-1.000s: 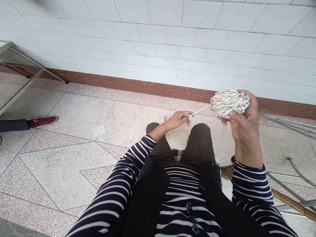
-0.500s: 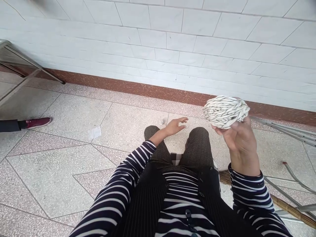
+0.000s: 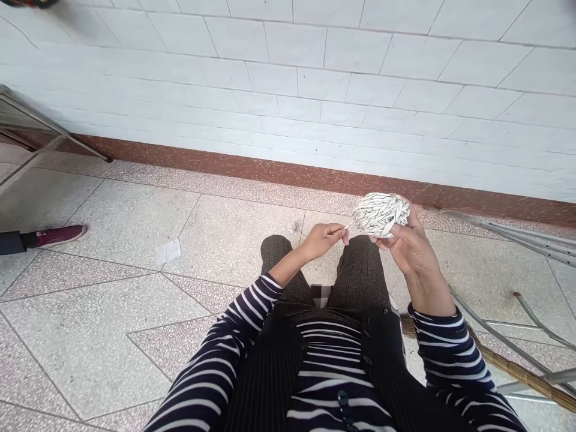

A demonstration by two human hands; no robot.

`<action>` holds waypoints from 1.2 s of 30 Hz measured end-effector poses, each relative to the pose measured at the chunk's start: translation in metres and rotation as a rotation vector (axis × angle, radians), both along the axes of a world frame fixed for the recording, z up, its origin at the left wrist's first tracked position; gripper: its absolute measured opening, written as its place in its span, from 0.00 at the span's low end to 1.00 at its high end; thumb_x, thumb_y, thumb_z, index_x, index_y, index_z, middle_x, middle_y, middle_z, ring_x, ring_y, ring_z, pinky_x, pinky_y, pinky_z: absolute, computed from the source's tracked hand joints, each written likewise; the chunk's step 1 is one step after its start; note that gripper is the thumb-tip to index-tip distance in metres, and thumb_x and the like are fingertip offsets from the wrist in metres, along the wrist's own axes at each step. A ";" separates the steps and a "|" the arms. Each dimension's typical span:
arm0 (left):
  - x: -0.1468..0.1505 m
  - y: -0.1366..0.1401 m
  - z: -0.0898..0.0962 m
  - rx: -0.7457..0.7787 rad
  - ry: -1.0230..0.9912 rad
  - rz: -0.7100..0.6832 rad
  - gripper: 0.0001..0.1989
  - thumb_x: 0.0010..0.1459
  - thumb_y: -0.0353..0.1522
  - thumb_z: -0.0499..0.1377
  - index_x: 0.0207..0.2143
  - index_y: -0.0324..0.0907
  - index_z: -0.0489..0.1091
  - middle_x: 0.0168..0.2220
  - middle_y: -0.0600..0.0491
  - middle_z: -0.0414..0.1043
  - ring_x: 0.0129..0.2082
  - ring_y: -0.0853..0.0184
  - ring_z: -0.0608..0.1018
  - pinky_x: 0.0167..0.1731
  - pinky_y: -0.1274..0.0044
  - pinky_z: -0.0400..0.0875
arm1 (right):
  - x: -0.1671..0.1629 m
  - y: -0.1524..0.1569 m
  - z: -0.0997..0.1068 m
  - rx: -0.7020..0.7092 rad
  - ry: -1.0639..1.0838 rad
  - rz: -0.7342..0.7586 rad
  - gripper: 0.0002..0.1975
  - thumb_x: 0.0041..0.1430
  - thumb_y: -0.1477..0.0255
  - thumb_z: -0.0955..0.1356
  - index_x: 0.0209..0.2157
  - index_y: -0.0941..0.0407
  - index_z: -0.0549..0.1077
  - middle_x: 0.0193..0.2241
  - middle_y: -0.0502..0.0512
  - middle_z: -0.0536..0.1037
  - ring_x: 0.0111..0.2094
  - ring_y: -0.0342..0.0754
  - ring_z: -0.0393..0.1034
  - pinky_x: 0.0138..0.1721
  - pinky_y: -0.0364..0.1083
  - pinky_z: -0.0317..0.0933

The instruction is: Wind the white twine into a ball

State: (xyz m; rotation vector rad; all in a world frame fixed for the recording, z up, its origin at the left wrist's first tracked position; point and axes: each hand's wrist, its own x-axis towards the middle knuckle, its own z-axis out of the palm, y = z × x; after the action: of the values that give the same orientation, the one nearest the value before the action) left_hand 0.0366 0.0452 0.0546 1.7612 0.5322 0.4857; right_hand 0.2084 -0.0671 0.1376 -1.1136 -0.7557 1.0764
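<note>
A ball of white cord with dark flecks (image 3: 379, 214) is held in front of my right knee. My right hand (image 3: 413, 243) grips it from the right side and below, thumb pressed on the near face. From the ball's left side a short end of cord (image 3: 350, 224) sticks out. My left hand (image 3: 324, 240) pinches that end between thumb and fingers. Both hands are above my lap, close together. The palm side of the ball is hidden by my right fingers.
A white tiled wall (image 3: 297, 72) with a brown baseboard (image 3: 216, 165) stands ahead. Metal frame legs (image 3: 63, 129) are at left, more metal tubes (image 3: 504, 231) at right beside a straw broom (image 3: 517, 372). A paper scrap (image 3: 168, 252) and another person's shoe (image 3: 60, 235) are on the floor.
My right hand has brought the ball left and slightly down, nearer my left hand. The left hand, open before with fingers apart, has closed on the cord's end.
</note>
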 end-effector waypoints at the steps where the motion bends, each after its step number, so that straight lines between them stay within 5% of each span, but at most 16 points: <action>1: -0.004 -0.001 -0.001 0.039 0.039 0.013 0.18 0.67 0.38 0.51 0.31 0.39 0.76 0.34 0.51 0.79 0.37 0.67 0.77 0.46 0.75 0.68 | 0.000 -0.002 -0.003 -0.012 0.018 0.001 0.28 0.51 0.69 0.74 0.54 0.41 0.68 0.41 0.49 0.75 0.27 0.45 0.71 0.18 0.41 0.59; 5: -0.008 -0.009 -0.001 0.171 0.163 0.076 0.13 0.62 0.32 0.53 0.29 0.40 0.75 0.31 0.53 0.78 0.34 0.67 0.76 0.55 0.70 0.65 | -0.006 -0.001 -0.010 -0.040 0.012 0.015 0.30 0.50 0.69 0.75 0.54 0.41 0.67 0.43 0.50 0.73 0.30 0.46 0.71 0.19 0.41 0.62; 11: -0.010 -0.015 -0.005 -0.203 0.041 -0.022 0.14 0.60 0.32 0.51 0.28 0.38 0.74 0.29 0.51 0.79 0.36 0.66 0.79 0.45 0.75 0.70 | -0.007 0.006 -0.016 0.039 -0.233 0.022 0.31 0.47 0.66 0.78 0.53 0.42 0.69 0.47 0.52 0.68 0.32 0.46 0.66 0.21 0.43 0.67; 17: -0.019 -0.011 -0.029 -0.444 0.056 0.073 0.11 0.58 0.33 0.54 0.28 0.38 0.74 0.21 0.53 0.74 0.32 0.65 0.79 0.46 0.72 0.70 | -0.017 0.008 -0.011 0.055 -0.331 0.094 0.32 0.50 0.61 0.78 0.55 0.40 0.66 0.52 0.55 0.66 0.40 0.53 0.69 0.24 0.47 0.70; 24: -0.022 -0.010 -0.017 -0.267 -0.112 0.161 0.18 0.62 0.43 0.58 0.36 0.37 0.77 0.37 0.48 0.80 0.42 0.64 0.77 0.52 0.72 0.66 | -0.021 0.015 -0.008 0.089 -0.274 0.127 0.32 0.51 0.60 0.77 0.55 0.38 0.65 0.53 0.54 0.65 0.40 0.53 0.70 0.25 0.48 0.71; 28: -0.024 -0.023 -0.011 -0.252 -0.067 0.091 0.20 0.62 0.46 0.59 0.30 0.37 0.77 0.33 0.49 0.79 0.38 0.64 0.78 0.46 0.74 0.69 | -0.020 0.016 -0.018 0.068 -0.212 0.113 0.31 0.51 0.63 0.77 0.55 0.39 0.65 0.51 0.53 0.65 0.38 0.51 0.69 0.26 0.48 0.72; 36: -0.040 -0.032 -0.024 -0.106 0.079 0.248 0.18 0.63 0.44 0.58 0.36 0.39 0.79 0.39 0.50 0.81 0.43 0.62 0.80 0.50 0.73 0.69 | -0.022 0.010 -0.031 0.039 -0.165 0.070 0.32 0.51 0.65 0.77 0.55 0.41 0.65 0.49 0.54 0.66 0.40 0.53 0.69 0.26 0.47 0.73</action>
State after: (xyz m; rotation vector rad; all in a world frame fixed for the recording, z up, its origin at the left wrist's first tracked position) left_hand -0.0029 0.0136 0.0310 1.6258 0.8238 0.5515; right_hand 0.1866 -0.0568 0.1069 -1.1589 -0.9484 1.0326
